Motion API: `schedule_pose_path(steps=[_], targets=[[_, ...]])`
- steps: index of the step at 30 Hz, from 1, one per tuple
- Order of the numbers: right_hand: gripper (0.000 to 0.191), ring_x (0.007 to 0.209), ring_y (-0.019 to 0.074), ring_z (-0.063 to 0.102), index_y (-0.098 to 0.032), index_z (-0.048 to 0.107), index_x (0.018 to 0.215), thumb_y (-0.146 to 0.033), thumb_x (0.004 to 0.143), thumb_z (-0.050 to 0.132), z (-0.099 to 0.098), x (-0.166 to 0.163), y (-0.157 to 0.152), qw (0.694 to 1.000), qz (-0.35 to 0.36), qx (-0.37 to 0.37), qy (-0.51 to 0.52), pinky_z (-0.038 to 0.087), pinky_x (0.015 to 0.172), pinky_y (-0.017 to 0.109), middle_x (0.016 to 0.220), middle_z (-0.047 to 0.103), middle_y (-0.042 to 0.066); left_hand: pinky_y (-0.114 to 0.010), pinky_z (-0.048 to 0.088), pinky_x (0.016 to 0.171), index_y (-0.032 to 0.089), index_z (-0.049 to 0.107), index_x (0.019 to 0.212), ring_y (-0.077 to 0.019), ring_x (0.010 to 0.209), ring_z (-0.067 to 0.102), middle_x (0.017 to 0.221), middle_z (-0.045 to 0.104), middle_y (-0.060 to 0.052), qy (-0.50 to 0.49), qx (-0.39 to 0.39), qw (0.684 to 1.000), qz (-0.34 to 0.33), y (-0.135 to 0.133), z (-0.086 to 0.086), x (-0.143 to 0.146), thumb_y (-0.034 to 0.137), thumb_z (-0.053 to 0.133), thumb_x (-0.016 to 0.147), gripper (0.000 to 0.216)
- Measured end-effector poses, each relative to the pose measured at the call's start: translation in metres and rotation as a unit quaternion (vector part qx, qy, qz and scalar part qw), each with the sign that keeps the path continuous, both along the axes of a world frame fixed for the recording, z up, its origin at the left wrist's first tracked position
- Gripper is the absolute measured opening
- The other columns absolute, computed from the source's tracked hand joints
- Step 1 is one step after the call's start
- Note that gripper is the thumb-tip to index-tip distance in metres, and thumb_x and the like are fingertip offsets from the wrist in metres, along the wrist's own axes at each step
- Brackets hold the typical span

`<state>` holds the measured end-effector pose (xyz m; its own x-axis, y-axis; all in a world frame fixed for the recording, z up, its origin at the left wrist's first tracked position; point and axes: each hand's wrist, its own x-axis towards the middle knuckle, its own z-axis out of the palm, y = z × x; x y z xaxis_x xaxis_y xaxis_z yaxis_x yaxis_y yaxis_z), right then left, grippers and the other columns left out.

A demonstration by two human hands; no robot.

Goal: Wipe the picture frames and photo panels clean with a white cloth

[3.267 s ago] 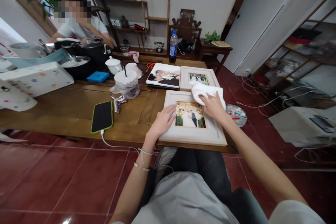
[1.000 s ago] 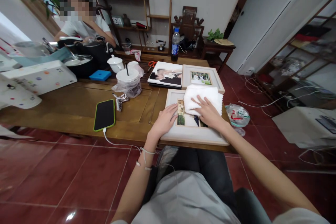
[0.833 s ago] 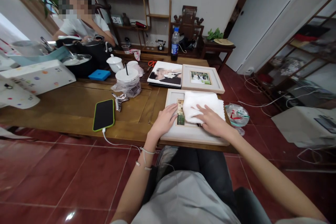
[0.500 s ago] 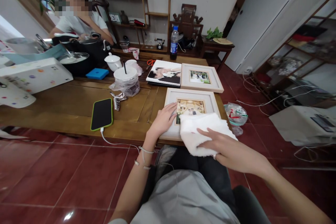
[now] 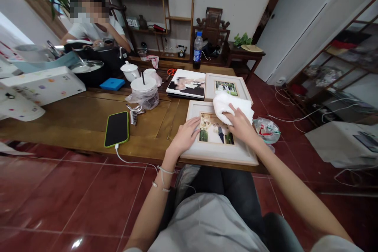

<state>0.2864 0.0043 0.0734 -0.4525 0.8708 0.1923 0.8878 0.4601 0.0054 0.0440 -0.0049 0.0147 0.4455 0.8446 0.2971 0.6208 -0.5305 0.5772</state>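
Observation:
A white picture frame point(image 5: 218, 152) with a wedding photo lies flat at the table's near right edge. On its left side my left hand point(image 5: 186, 136) rests with fingers stretched out. My right hand point(image 5: 240, 124) presses a folded white cloth point(image 5: 232, 106) on the frame's far right part, fingers bent over the cloth. The cloth hides the far right corner of that frame and overlaps the near edge of a second picture frame point(image 5: 242, 86) behind it. Left of the second frame sits a photo album point(image 5: 186, 82) with a picture on its cover.
A phone point(image 5: 117, 129) on a charging cable, a lidded cup point(image 5: 144, 86) in plastic, a blue box point(image 5: 112, 84) and a white teapot point(image 5: 130, 71) stand to the left. A bottle point(image 5: 197, 50) stands at the back. Across the table sits a person point(image 5: 96, 27).
My right hand has slid the cloth away from me, from the frame's near right part to its far right corner, uncovering the photo. My left hand stays on the frame.

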Motion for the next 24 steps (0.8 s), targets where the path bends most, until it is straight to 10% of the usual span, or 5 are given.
schedule_pose_path(steps=[6,14,24], targets=[[0.059,0.138,0.0359,0.022,-0.015,0.063,0.116,0.005,0.065,0.042,-0.004,-0.027,0.005,0.995,0.075,-0.039,-0.048,0.02,0.108,0.059,0.145,0.04,0.01,-0.044,0.033,0.109,0.018,0.044,0.135,-0.0226,0.133,0.038,0.142,0.045,-0.01,0.0,0.002,1.0,0.001,0.0,0.0,0.0,0.026,0.039,0.093,0.042],[0.062,0.136,0.0278,0.029,-0.021,0.068,0.109,0.005,0.06,0.041,0.028,-0.026,-0.068,0.964,0.173,-0.198,-0.022,0.025,0.108,0.053,0.142,0.044,0.008,-0.043,0.034,0.109,0.018,0.045,0.134,-0.0223,0.133,0.039,0.142,0.046,-0.01,-0.005,0.006,1.0,0.0,-0.001,0.0,0.0,0.026,0.039,0.093,0.042],[0.064,0.134,0.0215,0.036,-0.027,0.068,0.106,0.004,0.058,0.039,0.054,0.012,-0.106,0.944,0.126,-0.3,0.053,0.032,0.108,0.04,0.141,0.046,-0.001,-0.045,0.036,0.108,0.018,0.048,0.131,-0.0226,0.131,0.041,0.139,0.049,-0.01,-0.016,-0.005,1.0,0.002,0.003,0.002,-0.001,0.023,0.041,0.091,0.041]])
